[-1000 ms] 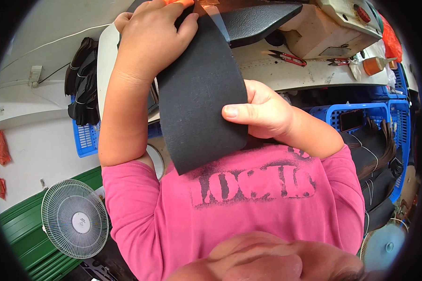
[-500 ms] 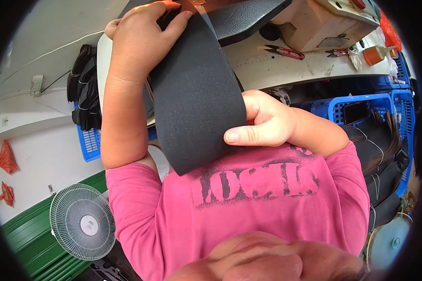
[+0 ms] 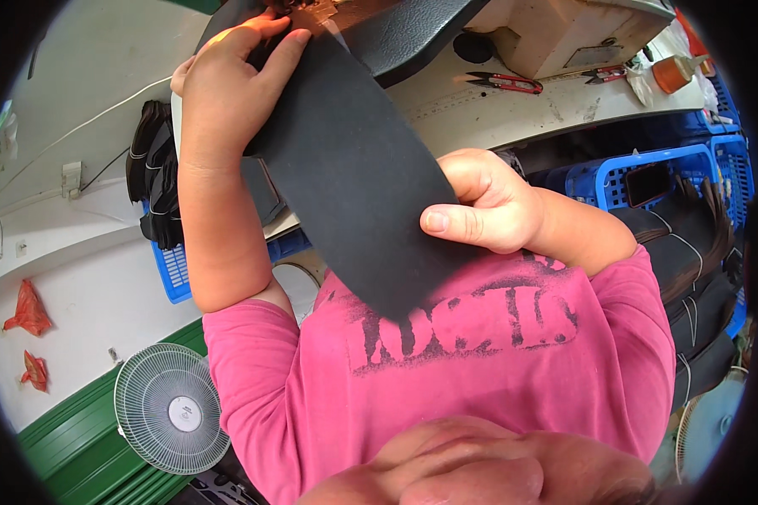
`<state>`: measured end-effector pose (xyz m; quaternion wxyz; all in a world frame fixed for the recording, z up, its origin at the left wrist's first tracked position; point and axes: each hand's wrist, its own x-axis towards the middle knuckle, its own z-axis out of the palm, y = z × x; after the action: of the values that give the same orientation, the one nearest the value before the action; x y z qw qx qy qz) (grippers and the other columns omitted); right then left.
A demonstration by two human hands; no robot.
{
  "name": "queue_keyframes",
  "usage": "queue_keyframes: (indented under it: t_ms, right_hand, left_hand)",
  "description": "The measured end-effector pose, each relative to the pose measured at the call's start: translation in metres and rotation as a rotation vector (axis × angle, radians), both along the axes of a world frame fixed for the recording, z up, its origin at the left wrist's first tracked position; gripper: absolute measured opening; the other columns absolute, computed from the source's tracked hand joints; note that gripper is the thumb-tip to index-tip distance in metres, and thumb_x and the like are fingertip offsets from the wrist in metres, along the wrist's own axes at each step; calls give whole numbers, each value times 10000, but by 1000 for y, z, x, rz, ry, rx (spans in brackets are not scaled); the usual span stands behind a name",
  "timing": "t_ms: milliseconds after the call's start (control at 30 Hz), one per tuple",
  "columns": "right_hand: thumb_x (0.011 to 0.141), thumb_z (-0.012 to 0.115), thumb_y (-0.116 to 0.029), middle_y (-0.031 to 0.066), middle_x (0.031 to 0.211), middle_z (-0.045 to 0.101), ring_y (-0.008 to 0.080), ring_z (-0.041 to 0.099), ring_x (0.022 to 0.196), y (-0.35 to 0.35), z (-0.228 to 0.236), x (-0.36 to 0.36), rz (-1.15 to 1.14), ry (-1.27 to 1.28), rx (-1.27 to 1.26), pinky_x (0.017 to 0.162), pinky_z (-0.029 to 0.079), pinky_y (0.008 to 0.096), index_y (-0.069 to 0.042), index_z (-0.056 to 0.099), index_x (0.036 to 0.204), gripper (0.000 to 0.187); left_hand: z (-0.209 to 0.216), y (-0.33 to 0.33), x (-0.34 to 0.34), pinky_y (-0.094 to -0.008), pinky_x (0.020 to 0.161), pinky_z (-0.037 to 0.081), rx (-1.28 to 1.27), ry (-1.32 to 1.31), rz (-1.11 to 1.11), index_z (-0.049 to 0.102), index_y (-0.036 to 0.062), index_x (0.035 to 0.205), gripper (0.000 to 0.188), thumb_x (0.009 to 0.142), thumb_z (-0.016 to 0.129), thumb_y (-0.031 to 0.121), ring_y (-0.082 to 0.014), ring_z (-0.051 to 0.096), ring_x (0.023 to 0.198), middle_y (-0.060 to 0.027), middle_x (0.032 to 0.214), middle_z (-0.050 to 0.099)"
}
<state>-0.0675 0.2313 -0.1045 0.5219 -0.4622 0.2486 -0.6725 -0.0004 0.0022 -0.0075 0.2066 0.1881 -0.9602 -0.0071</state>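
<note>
A long black sheet of flexible, leather-like material point(image 3: 354, 168) hangs from the machine area at the top down toward my chest. My left hand point(image 3: 227, 97) is closed on its far left edge, thumb on top, beside a warm-lit spot; some of its fingertips are hidden. Lower down, my right hand point(image 3: 493, 206) grips the sheet's right edge, with the thumb on the upper face and the fingers behind it. The near end of the sheet tapers to a corner in front of my pink shirt point(image 3: 480, 370).
A black textured machine arm point(image 3: 421, 34) and beige machine body point(image 3: 573, 38) stand on the pale worktop point(image 3: 446, 109). Red-handled thread snips point(image 3: 509, 82) lie there. Blue baskets point(image 3: 602, 189), bundled black pieces point(image 3: 691, 261) and a phone point(image 3: 648, 183) are right; a fan point(image 3: 173, 408) stands left.
The sheet's near end has swung right and unrolled from its curve into a flatter hang. My right hand has risen slightly with its edge; my left hand has shifted a little up and left.
</note>
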Motion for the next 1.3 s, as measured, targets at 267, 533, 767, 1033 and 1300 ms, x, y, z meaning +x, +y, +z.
queue_keyframes:
  t_ms: [267,533,767,1033,1300]
  right_hand:
    - [962,534,-171,47,973,654,95,581,890,-4,-6,-5,-29,-70,13,796,488,267,42,611,1069,250]
    - [956,552,-229,45,863,658,104,627,740,-17,-6,-11,-66,-111,170,636,508,242,0,621,976,239]
    - [953,551,-247,64,761,660,118,618,640,-42,5,-13,-142,-148,255,560,468,234,-16,619,913,244]
    - [962,525,-286,63,714,663,98,601,614,-54,13,-14,-220,-120,286,537,451,216,9,656,943,324]
    - [979,489,-293,74,739,673,115,618,631,-50,1,-13,-214,-127,330,557,454,220,13,657,1019,352]
  left_hand:
    - [0,-4,1,-390,1019,256,72,-15,33,703,89,1017,455,796,649,483,-202,639,947,-60,1044,696]
    - [6,1,1,-406,1021,260,169,-102,102,698,82,1022,467,791,658,486,-193,644,929,-55,1045,697]
    - [7,0,8,-417,1000,279,128,-39,-31,697,81,1007,448,774,684,464,-195,641,977,-57,1082,687]
    - [7,-1,11,-440,1023,258,79,-142,-58,648,74,1115,629,692,731,532,-235,614,1039,-97,1083,674]
    - [14,-45,-3,-361,962,387,248,-179,-76,628,120,1172,627,696,733,515,-258,621,1002,-99,1020,691]
